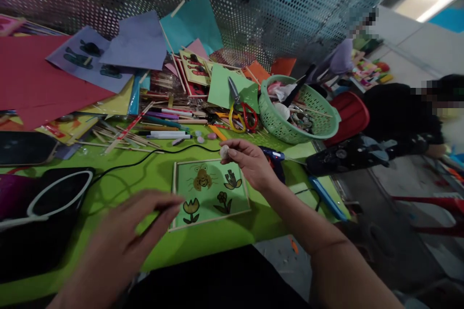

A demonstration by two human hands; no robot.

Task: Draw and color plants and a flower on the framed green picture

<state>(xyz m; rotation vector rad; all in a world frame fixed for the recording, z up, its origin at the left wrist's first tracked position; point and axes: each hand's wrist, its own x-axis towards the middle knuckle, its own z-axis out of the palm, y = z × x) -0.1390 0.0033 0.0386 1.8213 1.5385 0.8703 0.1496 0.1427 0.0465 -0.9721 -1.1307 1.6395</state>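
Between the thumb and fingertips of my right hand (pixel 248 160) is a small whitish pebble (pixel 224 152), held above the top edge of a green card (pixel 213 181). The card lies flat, framed with thin wooden sticks, and bears a brown bug figure (pixel 202 178) and several dark-outlined flower and plant shapes. My left hand (pixel 134 227), blurred by motion, hovers at the card's lower left. Its thumb and forefinger are apart, with nothing visible between them. Several small pebbles (pixel 200 139) lie beyond the card. A blue glue gun (pixel 272 154) sits partly hidden behind my right hand.
Pens, sticks and scissors (pixel 237 106) are spread at the back, near a green basket (pixel 297 125) of tools. Coloured paper (pixel 134 41) leans by a perforated metal panel (pixel 246 24). A black cable (pixel 145 157) crosses the green tabletop. A person (pixel 395 111) is at right.
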